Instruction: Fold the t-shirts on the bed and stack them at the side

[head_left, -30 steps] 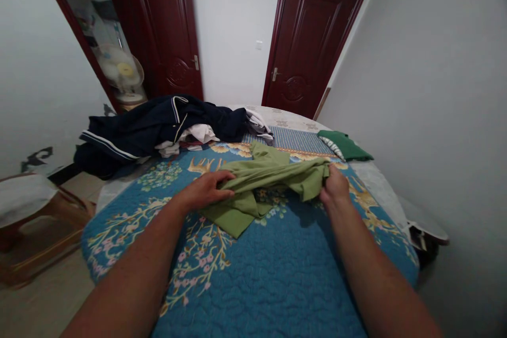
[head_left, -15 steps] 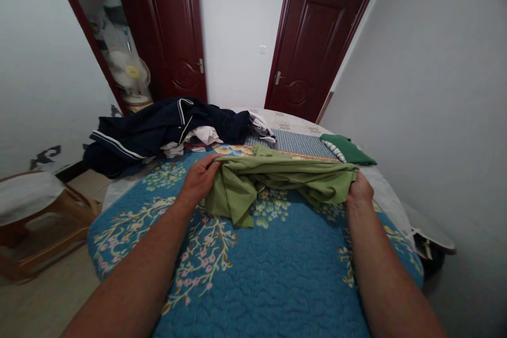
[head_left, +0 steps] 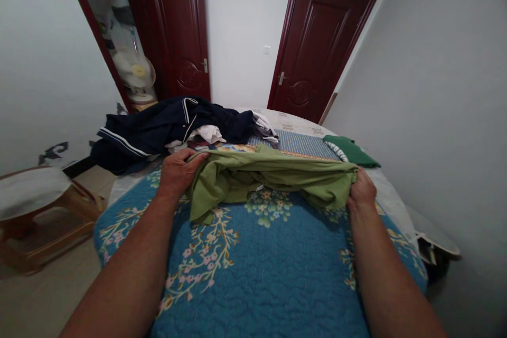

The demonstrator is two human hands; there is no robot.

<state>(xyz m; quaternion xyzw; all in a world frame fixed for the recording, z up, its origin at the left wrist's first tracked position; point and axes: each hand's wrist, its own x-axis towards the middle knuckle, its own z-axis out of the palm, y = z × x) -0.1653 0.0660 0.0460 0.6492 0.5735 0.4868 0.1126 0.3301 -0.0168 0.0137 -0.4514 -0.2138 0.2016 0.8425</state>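
A light green garment (head_left: 273, 169), its exact kind unclear, is stretched sideways between my two hands over the table. My left hand (head_left: 179, 171) pinches its left end, thumb on top. On the other side my right hand (head_left: 361, 190) is closed around the right end. The upper edge runs nearly straight from hand to hand, while loose folds hang down toward the blue floral quilted cover (head_left: 269, 269). A small whitish spot, perhaps a label, shows near the middle of the cloth.
Behind the garment lies a heap of dark navy clothes (head_left: 158, 124) with white trim. A folded dark green cloth (head_left: 352, 151) rests at the table's far right, beside a blue striped cloth (head_left: 303, 143). Stools stand at left (head_left: 35, 190) and right (head_left: 439, 245).
My left hand has moved left and slightly up, drawing the green garment wider. My right hand stays at nearly the same place. The view has shifted slightly.
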